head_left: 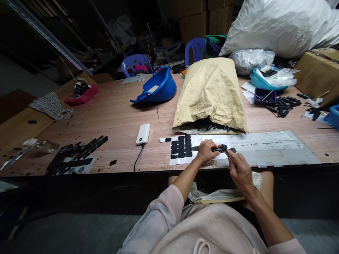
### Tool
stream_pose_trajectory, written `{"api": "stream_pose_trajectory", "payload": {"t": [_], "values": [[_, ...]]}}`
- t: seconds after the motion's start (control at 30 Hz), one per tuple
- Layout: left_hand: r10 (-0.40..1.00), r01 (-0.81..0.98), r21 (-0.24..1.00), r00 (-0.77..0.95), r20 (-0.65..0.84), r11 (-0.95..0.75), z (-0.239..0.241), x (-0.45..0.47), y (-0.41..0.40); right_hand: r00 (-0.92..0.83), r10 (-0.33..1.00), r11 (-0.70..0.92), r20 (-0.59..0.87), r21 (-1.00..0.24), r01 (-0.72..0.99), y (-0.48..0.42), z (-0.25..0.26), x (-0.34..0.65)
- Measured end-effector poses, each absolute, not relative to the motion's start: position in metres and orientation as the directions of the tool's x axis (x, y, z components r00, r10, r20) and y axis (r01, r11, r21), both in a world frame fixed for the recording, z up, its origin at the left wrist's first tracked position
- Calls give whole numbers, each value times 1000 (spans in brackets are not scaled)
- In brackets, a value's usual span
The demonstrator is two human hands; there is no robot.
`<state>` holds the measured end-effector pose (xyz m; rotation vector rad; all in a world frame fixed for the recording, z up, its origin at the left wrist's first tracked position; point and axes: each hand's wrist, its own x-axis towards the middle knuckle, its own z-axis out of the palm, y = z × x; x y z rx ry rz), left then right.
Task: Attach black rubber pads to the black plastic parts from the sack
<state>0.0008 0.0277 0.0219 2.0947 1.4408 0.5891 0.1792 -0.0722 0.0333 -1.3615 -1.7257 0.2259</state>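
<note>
My left hand [206,151] is closed around a small black part [220,148] at the table's near edge. My right hand [239,168] pinches the same part from the right, its fingertips pressed to the round end. Just left of my hands lies a white backing sheet [178,159] carrying several black adhesive pads [181,146] in rows. Under my hands lies a grey plastic sheet [267,152]. A tan woven sack [210,93] lies behind, with black parts spilling from its open mouth [212,127].
A white power bank [143,133] with a cable sits to the left. More black parts lie at the left [76,151] and right [282,104]. A blue scoop [157,87], red tray [82,94], cardboard box [319,72] and white sack [283,24] stand farther back.
</note>
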Motion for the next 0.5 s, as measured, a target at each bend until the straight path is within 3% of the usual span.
{"api": "stream_pose_trajectory", "payload": {"t": [0.5], "values": [[936,701,645,347,64,-304,19,1,28,-21,857,363,514,-575,733,-73,21,182]]}}
